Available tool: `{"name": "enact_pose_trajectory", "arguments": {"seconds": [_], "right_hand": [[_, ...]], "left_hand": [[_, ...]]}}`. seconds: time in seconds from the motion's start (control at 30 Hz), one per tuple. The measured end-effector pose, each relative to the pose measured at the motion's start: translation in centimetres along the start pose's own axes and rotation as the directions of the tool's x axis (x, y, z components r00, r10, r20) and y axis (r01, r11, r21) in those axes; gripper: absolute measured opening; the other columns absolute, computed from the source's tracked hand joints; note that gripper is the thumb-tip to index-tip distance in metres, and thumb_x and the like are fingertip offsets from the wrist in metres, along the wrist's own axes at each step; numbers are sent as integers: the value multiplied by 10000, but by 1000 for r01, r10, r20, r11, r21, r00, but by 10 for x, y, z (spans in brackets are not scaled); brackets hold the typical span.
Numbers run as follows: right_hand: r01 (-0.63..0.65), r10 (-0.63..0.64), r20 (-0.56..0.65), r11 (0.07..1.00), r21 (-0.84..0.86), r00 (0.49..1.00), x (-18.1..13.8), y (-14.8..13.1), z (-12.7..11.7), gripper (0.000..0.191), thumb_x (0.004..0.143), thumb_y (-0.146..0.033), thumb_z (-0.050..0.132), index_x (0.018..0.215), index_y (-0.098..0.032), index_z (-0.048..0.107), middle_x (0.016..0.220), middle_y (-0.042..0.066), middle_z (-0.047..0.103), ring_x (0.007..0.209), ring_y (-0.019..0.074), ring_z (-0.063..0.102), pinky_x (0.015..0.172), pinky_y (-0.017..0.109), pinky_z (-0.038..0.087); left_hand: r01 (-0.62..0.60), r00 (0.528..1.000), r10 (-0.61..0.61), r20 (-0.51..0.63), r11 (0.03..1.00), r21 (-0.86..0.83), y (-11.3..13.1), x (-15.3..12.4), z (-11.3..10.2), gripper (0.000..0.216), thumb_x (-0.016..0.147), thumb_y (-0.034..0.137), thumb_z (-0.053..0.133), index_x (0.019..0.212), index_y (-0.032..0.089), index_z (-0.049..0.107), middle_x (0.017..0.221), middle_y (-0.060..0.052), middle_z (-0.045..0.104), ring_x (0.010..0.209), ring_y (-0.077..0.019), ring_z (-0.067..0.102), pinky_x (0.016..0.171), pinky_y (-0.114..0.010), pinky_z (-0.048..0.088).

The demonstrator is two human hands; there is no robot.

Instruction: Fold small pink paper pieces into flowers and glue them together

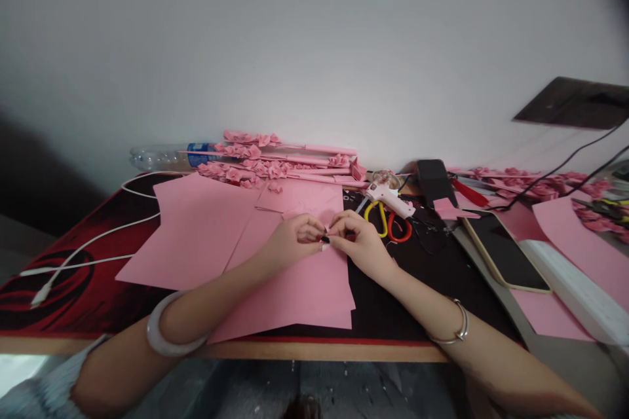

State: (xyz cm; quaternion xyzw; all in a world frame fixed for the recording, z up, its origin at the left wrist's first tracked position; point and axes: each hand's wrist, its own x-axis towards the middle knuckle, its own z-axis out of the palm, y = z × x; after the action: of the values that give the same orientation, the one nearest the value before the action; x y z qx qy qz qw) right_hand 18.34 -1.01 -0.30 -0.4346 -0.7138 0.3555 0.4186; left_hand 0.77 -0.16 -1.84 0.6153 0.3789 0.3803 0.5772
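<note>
Fingertip to fingertip, my left hand (299, 237) and my right hand (361, 242) meet above the pink paper sheets (295, 288) at the middle of the desk. Both are closed in a pinch on a small piece of pink paper (326, 229), mostly hidden by the fingers. Dark nails show at the fingertips. Another wide pink sheet (191, 229) lies to the left, partly beside the stack. Behind my hands rest several pink paper flowers (265, 170) on long rolled paper stems.
Right of my hands lie a pale glue gun (390, 198), yellow-handled scissors (376, 217) and a red handle loop (400, 228). Farther right are a phone (508, 252), a white power strip (574, 291) and more paper flowers (521, 180). A plastic bottle (162, 157) and white cables (93, 232) lie left.
</note>
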Motion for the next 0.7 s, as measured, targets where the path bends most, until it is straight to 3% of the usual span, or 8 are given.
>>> {"name": "enact_pose_trajectory", "arguments": {"seconds": [0.23, 0.47, 0.7], "right_hand": [[-82, 82, 60, 997, -2, 995, 3, 2, -2, 143, 721, -199, 646, 602, -164, 575, 779, 23, 509, 717, 144, 493, 670, 283, 384], [-263, 252, 85, 949, 175, 964, 2, 10, 0, 216, 697, -329, 679, 629, -144, 591, 713, -4, 472, 522, 74, 378, 457, 225, 283], [-397, 362, 164, 860, 322, 917, 2, 7, 1, 275, 643, -335, 716, 577, -138, 535, 591, -44, 429, 423, 35, 315, 395, 205, 195]], "left_hand": [[-27, 999, 27, 39, 1000, 14, 1, -3, 1, 222, 682, 170, 679, 851, 168, 535, 822, -16, 656, 812, -152, 646, 819, -332, 503], [-19, 1000, 19, 19, 999, 31, 7, -4, 2, 199, 693, 159, 662, 837, 170, 525, 804, -8, 659, 820, -167, 652, 820, -334, 498], [-29, 998, 27, 53, 999, 35, 4, -4, 1, 221, 696, 142, 657, 866, 174, 519, 818, -19, 666, 828, -165, 656, 816, -333, 502]]}}
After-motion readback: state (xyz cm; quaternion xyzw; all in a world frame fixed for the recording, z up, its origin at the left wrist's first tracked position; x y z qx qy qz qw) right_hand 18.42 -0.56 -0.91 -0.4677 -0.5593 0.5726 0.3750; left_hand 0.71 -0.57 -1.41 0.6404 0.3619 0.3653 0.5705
